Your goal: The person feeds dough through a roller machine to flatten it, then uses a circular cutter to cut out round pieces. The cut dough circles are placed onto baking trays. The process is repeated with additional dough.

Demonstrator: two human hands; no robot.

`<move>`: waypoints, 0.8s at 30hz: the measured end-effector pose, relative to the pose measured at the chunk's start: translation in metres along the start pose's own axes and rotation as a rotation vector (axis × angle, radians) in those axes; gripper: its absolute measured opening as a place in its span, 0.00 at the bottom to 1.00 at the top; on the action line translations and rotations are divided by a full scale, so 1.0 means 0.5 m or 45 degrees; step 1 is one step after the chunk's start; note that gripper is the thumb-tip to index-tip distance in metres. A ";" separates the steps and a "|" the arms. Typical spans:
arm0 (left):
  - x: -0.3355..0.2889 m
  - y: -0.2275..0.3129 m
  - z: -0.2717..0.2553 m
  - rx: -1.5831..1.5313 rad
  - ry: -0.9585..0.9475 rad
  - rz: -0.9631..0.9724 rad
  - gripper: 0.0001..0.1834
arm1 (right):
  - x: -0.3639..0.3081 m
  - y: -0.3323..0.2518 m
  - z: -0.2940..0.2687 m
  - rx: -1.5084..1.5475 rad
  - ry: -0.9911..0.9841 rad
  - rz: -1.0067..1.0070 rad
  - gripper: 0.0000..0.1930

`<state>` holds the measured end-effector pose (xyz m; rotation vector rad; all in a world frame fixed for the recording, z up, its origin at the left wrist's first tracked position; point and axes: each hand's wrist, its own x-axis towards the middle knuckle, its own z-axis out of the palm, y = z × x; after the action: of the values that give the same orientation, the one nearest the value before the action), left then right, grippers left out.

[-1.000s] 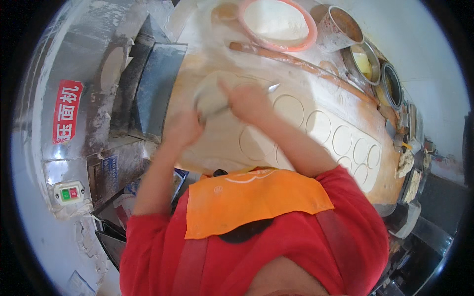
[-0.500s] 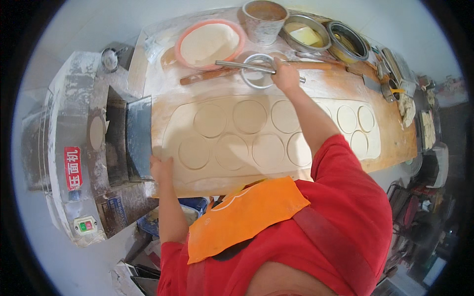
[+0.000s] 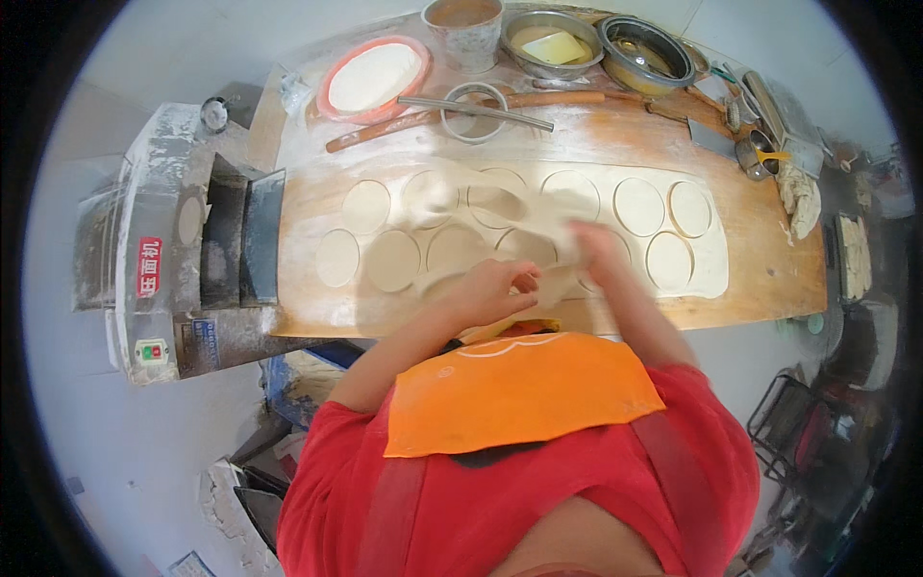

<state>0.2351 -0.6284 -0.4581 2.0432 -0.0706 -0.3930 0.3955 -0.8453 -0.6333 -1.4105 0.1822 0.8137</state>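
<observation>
Left hand's fingers apart, right hand's blurred, can't tell, near dough; metal ring across rolling pin, machine bears red lettered label.

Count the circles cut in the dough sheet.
12: six back-row circles, six front-row circles; the right hand partly hides one, and blur obscures others.

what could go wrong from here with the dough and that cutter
The dough sheet has narrow strips between some cut rounds, so these might stretch or tear if pulled. The ring cutter lies across the rolling pin and may shift if knocked. The right hand is blurred; if it is touching the sheet, it could crease a nearby round.
</observation>
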 end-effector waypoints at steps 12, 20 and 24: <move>0.005 -0.160 0.137 0.153 0.997 -0.221 0.11 | -0.548 -0.531 -0.841 0.019 1.465 -1.723 0.15; 0.138 -0.198 0.215 1.226 0.883 -0.465 0.36 | -0.192 -0.202 -0.459 -1.276 0.480 -0.563 0.37; 0.165 -0.162 0.182 1.036 0.820 -0.511 0.32 | -0.179 -0.164 -0.323 -1.591 0.398 -0.879 0.31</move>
<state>0.2759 -0.6839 -0.5881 2.9005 0.6821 0.1066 0.4355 -1.0243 -0.5484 -2.5438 -0.6727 0.0308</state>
